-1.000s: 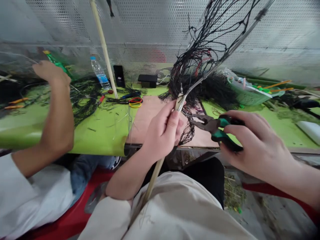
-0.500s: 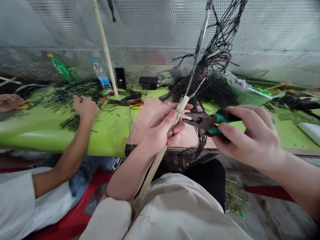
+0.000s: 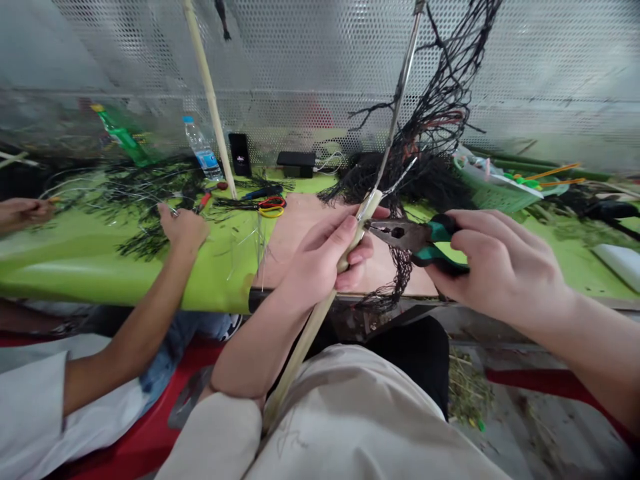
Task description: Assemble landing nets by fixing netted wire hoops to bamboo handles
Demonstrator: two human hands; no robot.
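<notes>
My left hand point(image 3: 325, 250) is wrapped round a pale bamboo pole point(image 3: 307, 350) that slants up from my lap. At the pole's top end a metal rod point(image 3: 400, 100) with twisted wire point(image 3: 400, 177) is fixed. In my right hand point(image 3: 505, 267) are pliers point(image 3: 400, 235) with green and black handles. Their jaw tips touch the pole's side just below its top, beside my left thumb; whether they pinch the wire there is too small to tell. Black netted strands point(image 3: 440, 100) hang about the rod and fall onto the board point(image 3: 295, 233) behind my hands.
At left, a co-worker's hands point(image 3: 183, 227) handle wire over dark strands. Scissors point(image 3: 273, 205), a water bottle point(image 3: 203, 150), a green bottle point(image 3: 123, 137), a phone point(image 3: 240, 155) and a power bank point(image 3: 296, 162) lie behind. A green basket point(image 3: 493, 183) stands right. Another bamboo pole point(image 3: 210, 100) rises left.
The pliers' jaws have come closer together, and their tips have moved left against the pole. My left hand keeps its hold. The co-worker's hand has shifted slightly right.
</notes>
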